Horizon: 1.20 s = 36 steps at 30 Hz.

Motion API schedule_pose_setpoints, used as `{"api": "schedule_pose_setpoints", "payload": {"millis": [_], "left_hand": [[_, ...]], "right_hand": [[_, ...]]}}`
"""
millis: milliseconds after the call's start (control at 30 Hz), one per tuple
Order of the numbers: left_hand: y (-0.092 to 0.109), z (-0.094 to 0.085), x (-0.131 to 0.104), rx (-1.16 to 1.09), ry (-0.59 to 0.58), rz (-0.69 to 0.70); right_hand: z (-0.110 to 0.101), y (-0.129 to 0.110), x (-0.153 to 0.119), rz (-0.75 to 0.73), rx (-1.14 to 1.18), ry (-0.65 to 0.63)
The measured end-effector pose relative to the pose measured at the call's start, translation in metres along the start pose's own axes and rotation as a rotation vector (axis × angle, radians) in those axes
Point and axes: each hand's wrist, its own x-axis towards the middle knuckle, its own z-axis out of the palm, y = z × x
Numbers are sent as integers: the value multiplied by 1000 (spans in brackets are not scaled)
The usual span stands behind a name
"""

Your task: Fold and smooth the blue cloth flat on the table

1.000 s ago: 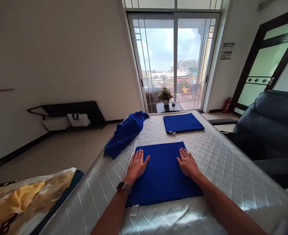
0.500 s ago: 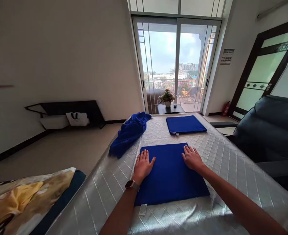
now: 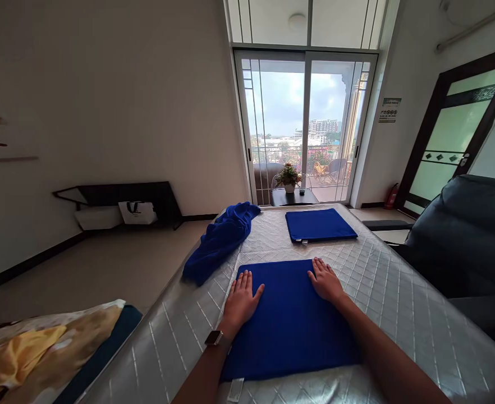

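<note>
A blue cloth (image 3: pixel 289 320), folded into a flat rectangle, lies in front of me on the quilted mattress (image 3: pixel 175 336). My left hand (image 3: pixel 242 300) rests flat on its far left corner, fingers stretched out and thumb apart. Near the far right corner my right hand (image 3: pixel 325 281) is pressed flat too, fingers extended. A white tag (image 3: pixel 235 389) sticks out at the cloth's near left edge. Farther off, a second folded blue cloth (image 3: pixel 321 224) lies on the mattress. To the left of it, a crumpled blue cloth (image 3: pixel 222 241) sits along the mattress edge.
A black leather armchair (image 3: pixel 475 235) stands close on the right. Low at left is bedding with a yellow cloth (image 3: pixel 28 359). Beyond the mattress, a small black table (image 3: pixel 293 197) holds a potted plant (image 3: pixel 288 177) before the sliding glass door (image 3: pixel 306 123).
The view has tilted up a little, so everything sits lower in the frame. Both hands stay flat on the folded cloth, with the right one slightly farther in from its corner.
</note>
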Motion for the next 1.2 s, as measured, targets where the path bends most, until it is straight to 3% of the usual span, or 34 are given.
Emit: {"api": "schedule_pose_setpoints", "payload": {"millis": [167, 567, 733, 800, 900, 1000, 1100, 1200], "left_hand": [[-7, 10, 4, 2, 66, 11], [-15, 9, 9, -42, 46, 4], [-38, 1, 22, -12, -24, -150], [-37, -7, 27, 12, -21, -200], [-8, -20, 32, 7, 33, -110], [51, -25, 35, -70, 33, 103], [117, -17, 39, -124, 35, 279], [164, -3, 45, -181, 24, 391]], "right_hand": [[-1, -2, 1, 5, 35, 15], [-6, -1, 1, -16, 99, 31], [-4, -2, 2, -27, 116, 58], [-2, -2, 3, -25, 120, 58], [-1, -3, 3, -18, 116, 60], [-1, -4, 3, -22, 110, 61], [0, -2, 3, -33, 98, 53], [3, 2, 4, -65, 63, 32]]}}
